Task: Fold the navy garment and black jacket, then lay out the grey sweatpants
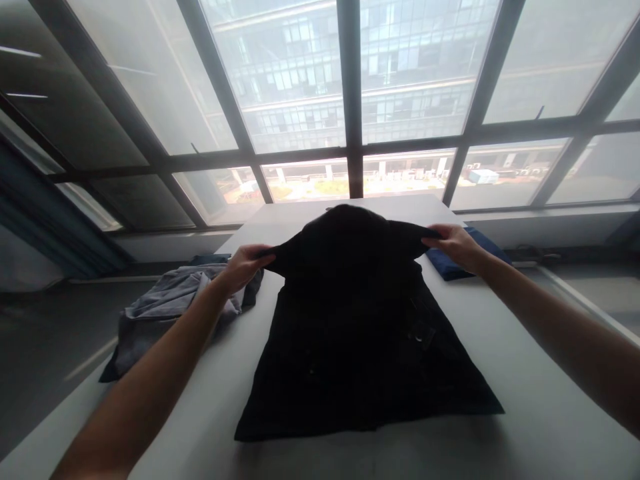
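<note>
A black short-sleeved shirt (pixel 345 333) is spread over the white table in front of me, its wide hem toward me. My left hand (pixel 246 268) pinches the tip of its left sleeve, a little above the tabletop. On the other side my right hand (pixel 453 243) grips the end of the right sleeve between thumb and fingers. Both sleeves are pulled outward and taut. The collar end rises in a dark hump at the far side; its details are lost in shadow. A small shiny patch shows at the right of the shirt's front.
Grey and dark clothes (pixel 170 300) lie in a heap at the table's left edge. A folded blue garment (pixel 453 261) rests at the right, behind my right hand. The white table (pixel 505 320) reaches toward large framed windows (pixel 295 80). A blue-grey curtain (pixel 45 207) hangs at left.
</note>
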`<state>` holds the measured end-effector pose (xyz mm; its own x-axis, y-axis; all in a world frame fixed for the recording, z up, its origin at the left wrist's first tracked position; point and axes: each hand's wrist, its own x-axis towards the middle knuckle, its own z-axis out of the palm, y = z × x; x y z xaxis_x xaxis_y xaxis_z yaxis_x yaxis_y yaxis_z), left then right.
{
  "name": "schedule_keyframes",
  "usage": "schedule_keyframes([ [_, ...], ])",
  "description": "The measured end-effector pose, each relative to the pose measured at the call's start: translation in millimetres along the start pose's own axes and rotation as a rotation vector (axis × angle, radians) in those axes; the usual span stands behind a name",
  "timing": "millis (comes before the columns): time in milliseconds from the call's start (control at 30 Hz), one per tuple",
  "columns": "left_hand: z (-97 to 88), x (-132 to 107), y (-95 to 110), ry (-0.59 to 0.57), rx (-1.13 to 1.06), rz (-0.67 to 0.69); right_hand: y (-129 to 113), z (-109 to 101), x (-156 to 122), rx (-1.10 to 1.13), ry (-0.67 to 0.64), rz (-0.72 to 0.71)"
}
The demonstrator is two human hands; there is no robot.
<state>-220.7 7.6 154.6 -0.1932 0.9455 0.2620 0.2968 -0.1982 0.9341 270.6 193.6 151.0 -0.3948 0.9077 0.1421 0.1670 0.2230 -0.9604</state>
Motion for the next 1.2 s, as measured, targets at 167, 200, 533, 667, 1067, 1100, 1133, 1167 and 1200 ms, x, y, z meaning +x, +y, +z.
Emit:
schedule_keyframes([
  [167,7.3,-91,-11,-0.354,0.107,0.094,42,-2,-100,-0.017,-0.173,-0.226],
  [200,10.9,-107,-17,-0.431,0.12,0.114,54,0,-119,-0.07,-0.22,-0.242],
  [533,23.1,-172,-43,-0.416,0.33,0.21,102,-3,-170,-0.426,-0.261,-0.446],
  [667,21.4,-174,-43,-0.442,0.369,0.19,97,-11,-168,-0.522,-0.263,-0.502],
  [1067,43.1,-149,19,-0.536,0.526,-0.009,63,14,-169,-0.636,-0.402,-0.376],
  [1100,59.8,-137,26,-0.415,0.539,0.021,51,29,-160,-0.655,-0.313,-0.378],
  [1133,80.5,-124,30,-0.335,0.57,0.051,40,47,-150,-0.687,-0.236,-0.373],
  [1167,103.9,-110,30,-0.292,0.629,0.086,32,67,-138,-0.728,-0.19,-0.361],
  [1200,128.6,-97,27,-0.273,0.704,0.126,27,88,-125,-0.775,-0.16,-0.349],
])
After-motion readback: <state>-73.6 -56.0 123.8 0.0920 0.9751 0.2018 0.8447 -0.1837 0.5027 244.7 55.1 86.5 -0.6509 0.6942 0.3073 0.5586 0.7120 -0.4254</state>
